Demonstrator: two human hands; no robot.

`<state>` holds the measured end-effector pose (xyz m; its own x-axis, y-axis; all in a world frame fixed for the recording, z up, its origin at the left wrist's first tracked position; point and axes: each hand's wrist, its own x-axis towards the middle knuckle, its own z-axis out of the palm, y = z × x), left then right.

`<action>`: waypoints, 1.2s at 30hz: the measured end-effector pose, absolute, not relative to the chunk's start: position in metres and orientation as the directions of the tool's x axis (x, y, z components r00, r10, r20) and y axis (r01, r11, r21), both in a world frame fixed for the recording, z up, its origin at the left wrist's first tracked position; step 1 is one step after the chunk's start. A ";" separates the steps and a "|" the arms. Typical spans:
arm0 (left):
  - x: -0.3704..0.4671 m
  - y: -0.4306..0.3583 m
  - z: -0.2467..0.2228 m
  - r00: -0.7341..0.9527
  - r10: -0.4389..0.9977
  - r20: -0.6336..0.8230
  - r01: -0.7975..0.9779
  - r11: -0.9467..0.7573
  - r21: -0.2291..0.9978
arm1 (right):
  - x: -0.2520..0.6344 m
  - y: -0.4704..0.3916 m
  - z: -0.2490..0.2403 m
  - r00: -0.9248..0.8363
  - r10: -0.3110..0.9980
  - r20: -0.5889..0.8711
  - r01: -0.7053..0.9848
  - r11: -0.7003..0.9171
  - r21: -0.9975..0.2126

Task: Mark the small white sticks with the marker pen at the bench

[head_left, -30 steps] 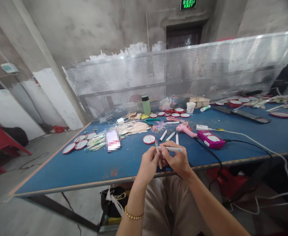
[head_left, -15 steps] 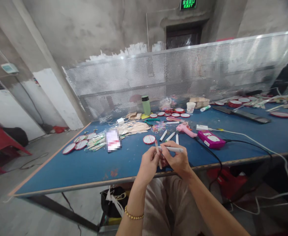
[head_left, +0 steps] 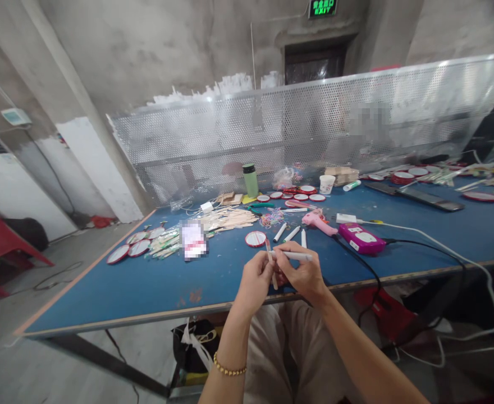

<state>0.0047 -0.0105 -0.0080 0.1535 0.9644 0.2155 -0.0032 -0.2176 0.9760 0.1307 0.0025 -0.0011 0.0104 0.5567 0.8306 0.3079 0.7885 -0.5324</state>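
Observation:
My left hand (head_left: 255, 280) is closed on a flat wooden stick (head_left: 268, 247), whose upper end looks reddish. My right hand (head_left: 301, 275) grips a white marker (head_left: 298, 256) like a pen, its tip end at the stick. Both hands are close together over the table's front edge. Just beyond them lies a round white disc with a red rim (head_left: 256, 239). Several other markers, among them a white marker with a dark cap (head_left: 280, 232), rest to the right of the disc.
On the blue table (head_left: 146, 297) lie a pile of wooden sticks (head_left: 234, 219), a pink glue gun (head_left: 320, 222), a purple box with cables (head_left: 361, 239) and more red-rimmed discs (head_left: 139, 247). A green bottle (head_left: 251, 180) and a paper cup (head_left: 326, 184) stand by the perforated metal screen (head_left: 213, 140).
The marker in my right hand has shifted very slightly to the left along the stick. My left hand and the things on the table look the same.

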 end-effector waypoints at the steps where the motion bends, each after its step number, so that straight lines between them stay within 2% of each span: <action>1: 0.005 -0.011 -0.007 0.158 0.967 0.198 -0.017 -0.197 0.980 | 0.131 0.002 -0.001 0.022 0.558 0.830 0.311 0.785 -0.536; 9: 0.005 -0.011 -0.007 0.173 0.970 0.172 -0.053 -0.166 0.985 | 0.130 0.003 -0.001 0.035 0.576 0.816 0.345 0.760 -0.551; 23: 0.004 -0.011 -0.007 0.147 0.963 0.226 0.038 -0.234 0.971 | 0.131 0.003 -0.004 0.009 0.591 0.806 0.345 0.755 -0.558; 32: 0.005 -0.012 -0.008 0.173 0.970 0.171 -0.033 -0.168 0.985 | 0.131 0.002 -0.001 0.045 0.555 0.830 0.330 0.776 -0.537; 36: 0.005 -0.012 -0.007 0.156 0.968 0.195 -0.017 -0.195 0.981 | 0.131 0.002 -0.002 0.034 0.574 0.818 0.335 0.764 -0.551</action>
